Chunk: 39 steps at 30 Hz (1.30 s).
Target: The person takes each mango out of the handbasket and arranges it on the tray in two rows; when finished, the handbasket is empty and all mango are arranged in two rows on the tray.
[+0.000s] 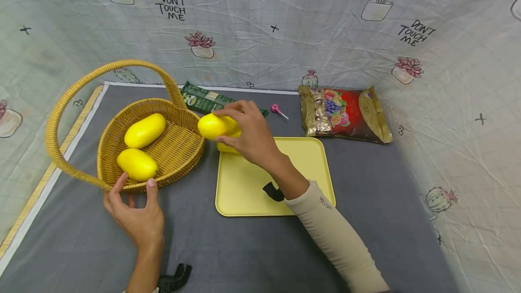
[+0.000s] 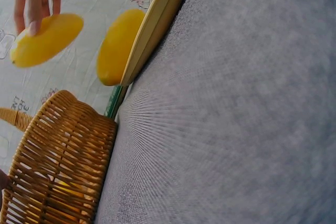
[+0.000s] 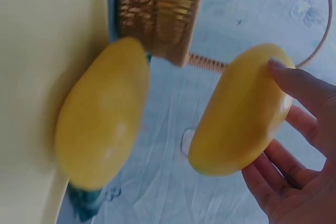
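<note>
My right hand (image 1: 254, 137) holds a yellow mango (image 1: 215, 126) between thumb and fingers, raised above the left far corner of a yellow tray (image 1: 252, 189). In the right wrist view the held mango (image 3: 244, 111) hangs apart from a second mango (image 3: 105, 116), which lies on the tray and is mostly covered in the head view. Two more mangoes, one farther back (image 1: 145, 131) and one nearer (image 1: 137, 165), lie in a wicker basket (image 1: 179, 166). My left hand (image 1: 140, 223) grips the basket's near rim with its fingertips.
The basket's tall handle (image 1: 65, 103) arches over its left side. Behind the tray lie a green packet (image 1: 203, 99), a pink lollipop (image 1: 276, 108) and a red and gold candy bag (image 1: 346, 114). A printed curtain (image 1: 244, 21) stands along the table's back.
</note>
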Available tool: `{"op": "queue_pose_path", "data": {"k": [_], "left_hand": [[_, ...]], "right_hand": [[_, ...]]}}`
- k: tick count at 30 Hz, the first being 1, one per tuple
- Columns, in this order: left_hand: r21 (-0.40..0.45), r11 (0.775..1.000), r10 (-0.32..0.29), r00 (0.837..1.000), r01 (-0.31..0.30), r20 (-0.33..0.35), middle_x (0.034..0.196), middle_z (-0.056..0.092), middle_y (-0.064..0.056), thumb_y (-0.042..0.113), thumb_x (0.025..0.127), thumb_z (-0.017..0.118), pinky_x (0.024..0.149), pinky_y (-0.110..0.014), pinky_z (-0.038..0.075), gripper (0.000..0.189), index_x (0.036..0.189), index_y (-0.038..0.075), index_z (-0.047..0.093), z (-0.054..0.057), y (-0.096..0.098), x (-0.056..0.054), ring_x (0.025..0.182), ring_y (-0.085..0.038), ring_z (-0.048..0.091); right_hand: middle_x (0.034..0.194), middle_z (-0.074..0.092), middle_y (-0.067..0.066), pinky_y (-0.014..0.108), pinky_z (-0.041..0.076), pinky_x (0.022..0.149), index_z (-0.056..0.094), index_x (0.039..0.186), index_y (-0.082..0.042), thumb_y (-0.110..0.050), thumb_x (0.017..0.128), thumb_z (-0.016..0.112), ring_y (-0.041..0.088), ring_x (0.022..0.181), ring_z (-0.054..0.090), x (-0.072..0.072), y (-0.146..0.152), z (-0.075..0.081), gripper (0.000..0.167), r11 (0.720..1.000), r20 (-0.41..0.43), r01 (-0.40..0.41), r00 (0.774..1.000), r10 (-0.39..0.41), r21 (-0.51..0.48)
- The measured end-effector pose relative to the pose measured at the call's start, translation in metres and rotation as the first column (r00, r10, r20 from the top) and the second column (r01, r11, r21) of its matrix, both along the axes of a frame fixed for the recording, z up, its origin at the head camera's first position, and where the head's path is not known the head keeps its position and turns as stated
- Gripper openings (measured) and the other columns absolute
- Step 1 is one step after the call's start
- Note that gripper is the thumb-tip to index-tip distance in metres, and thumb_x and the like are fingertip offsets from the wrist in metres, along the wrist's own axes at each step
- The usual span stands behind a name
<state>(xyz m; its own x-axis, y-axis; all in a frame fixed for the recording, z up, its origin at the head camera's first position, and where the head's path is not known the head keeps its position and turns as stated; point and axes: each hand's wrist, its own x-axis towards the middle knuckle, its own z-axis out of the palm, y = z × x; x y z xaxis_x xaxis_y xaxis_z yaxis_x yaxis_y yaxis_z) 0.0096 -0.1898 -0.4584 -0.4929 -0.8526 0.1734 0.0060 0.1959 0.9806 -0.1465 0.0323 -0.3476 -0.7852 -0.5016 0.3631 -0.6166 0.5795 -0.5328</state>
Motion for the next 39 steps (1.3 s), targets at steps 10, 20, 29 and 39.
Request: {"op": "queue_pose_path", "data": {"k": [10, 20, 29, 39], "left_hand": [[0.004, 1.0, -0.005, 1.0, 0.005, 0.003, 0.162, 0.036, -0.006, 0.014, 0.093, 0.08, 0.125, -0.044, 0.03, 0.055, 0.145, 0.018, 0.061, -0.001, -0.001, 0.0, 0.151, -0.012, 0.034], [0.011, 1.0, -0.008, 1.0, 0.008, -0.004, 0.16, 0.037, -0.007, 0.015, 0.093, 0.08, 0.125, -0.045, 0.029, 0.055, 0.145, 0.017, 0.061, 0.001, 0.0, 0.0, 0.149, -0.011, 0.035], [0.001, 1.0, -0.014, 1.0, 0.014, -0.002, 0.161, 0.036, -0.008, 0.014, 0.093, 0.08, 0.126, -0.045, 0.029, 0.056, 0.145, 0.016, 0.061, 0.001, -0.001, 0.0, 0.151, -0.014, 0.034], [-0.001, 1.0, -0.015, 1.0, 0.015, 0.001, 0.161, 0.036, -0.008, 0.014, 0.093, 0.08, 0.125, -0.043, 0.029, 0.055, 0.145, 0.017, 0.061, 0.0, -0.001, 0.0, 0.151, -0.014, 0.033]], "right_hand": [[0.129, 0.066, 0.004, 0.048, 0.044, 0.112, 0.074, 0.135, -0.019, -0.026, 0.083, 0.093, 0.025, 0.123, 0.055, -0.003, 0.043, -0.009, 0.056, 0.998, 0.018, 0.067, 0.998, -0.067, -0.002], [0.129, 0.067, 0.01, 0.052, 0.046, 0.106, 0.074, 0.135, -0.019, -0.027, 0.084, 0.093, 0.031, 0.124, 0.054, -0.006, 0.087, -0.021, 0.055, 0.98, 0.115, 0.187, 0.974, -0.194, 0.066], [0.128, 0.066, 0.014, 0.057, 0.042, 0.106, 0.075, 0.133, -0.016, -0.027, 0.084, 0.093, 0.036, 0.124, 0.053, -0.01, 0.119, -0.034, 0.053, 0.961, 0.201, 0.245, 0.943, -0.267, 0.127], [0.128, 0.071, 0.016, 0.058, 0.042, 0.108, 0.076, 0.131, -0.013, -0.025, 0.082, 0.093, 0.04, 0.125, 0.054, -0.02, 0.144, -0.048, 0.053, 0.934, 0.224, 0.264, 0.921, -0.318, 0.239]]}}
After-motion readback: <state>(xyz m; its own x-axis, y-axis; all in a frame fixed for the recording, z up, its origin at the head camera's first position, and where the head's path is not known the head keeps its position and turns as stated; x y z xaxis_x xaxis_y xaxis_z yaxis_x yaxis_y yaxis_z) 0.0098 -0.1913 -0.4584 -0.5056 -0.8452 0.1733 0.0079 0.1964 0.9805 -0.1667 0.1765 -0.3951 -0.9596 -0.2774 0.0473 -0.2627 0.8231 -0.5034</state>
